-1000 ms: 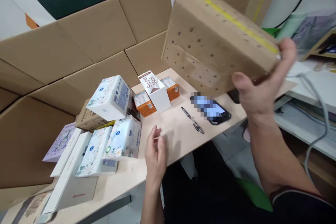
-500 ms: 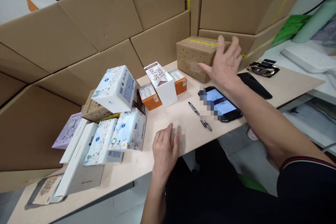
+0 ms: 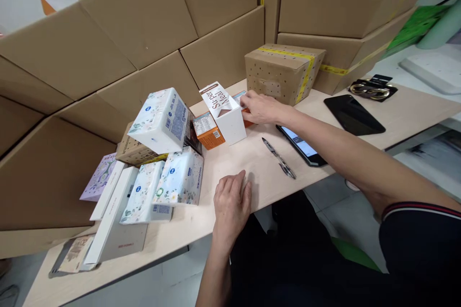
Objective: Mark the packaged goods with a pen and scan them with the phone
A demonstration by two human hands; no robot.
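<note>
My right hand (image 3: 262,108) reaches across the table to a small orange box (image 3: 239,96), its fingers closed on the box and covering most of it. Beside that box, a white carton marked "Su-per Meal" (image 3: 230,122) leans tilted, and a second orange box (image 3: 209,132) stands on its other side. Near the table's front edge my left hand (image 3: 231,196) rests with nothing in it, fingers loosely bent and the thumb apart. A pen (image 3: 278,157) lies between my hands. Under my right forearm a phone with a lit screen (image 3: 302,146) is partly hidden.
Tissue packs (image 3: 158,120), long white boxes (image 3: 108,230) and a purple pack (image 3: 99,177) are grouped on the left. A dotted cardboard box (image 3: 273,74) with yellow tape sits behind my right hand. A dark phone-shaped slab (image 3: 355,114) lies right. Large cartons (image 3: 223,48) wall the back.
My right hand has left the dotted cardboard box, moving left and down to the small orange box. My left hand stays on the table. The view has shifted slightly.
</note>
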